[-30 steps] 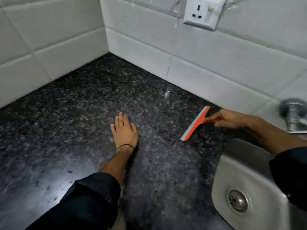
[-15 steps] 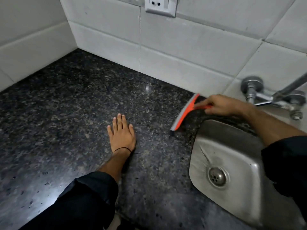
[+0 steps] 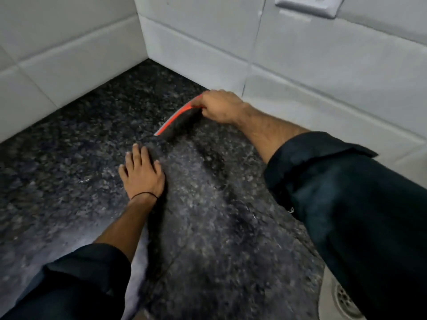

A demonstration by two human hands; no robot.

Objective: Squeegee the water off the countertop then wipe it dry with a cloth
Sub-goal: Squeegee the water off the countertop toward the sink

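My right hand [image 3: 220, 106] grips the handle of an orange squeegee [image 3: 175, 118] with a grey blade, held on the dark speckled granite countertop [image 3: 69, 158] close to the back wall tiles. The blade runs diagonally from my hand down towards the left. My left hand [image 3: 142, 173] lies flat on the countertop with its fingers apart, just below the blade's lower end, a thin black band around its wrist. No cloth is in view.
White tiled walls [image 3: 323, 72] meet in a corner at the back left. A wall socket [image 3: 307, 5] sits at the top edge. The steel sink's drain [image 3: 344, 301] shows at the bottom right, partly under my right sleeve.
My right hand has carried the squeegee from the sink's edge leftward to the back wall near the corner. The view swung left, hiding the tap. My left hand has stayed flat.
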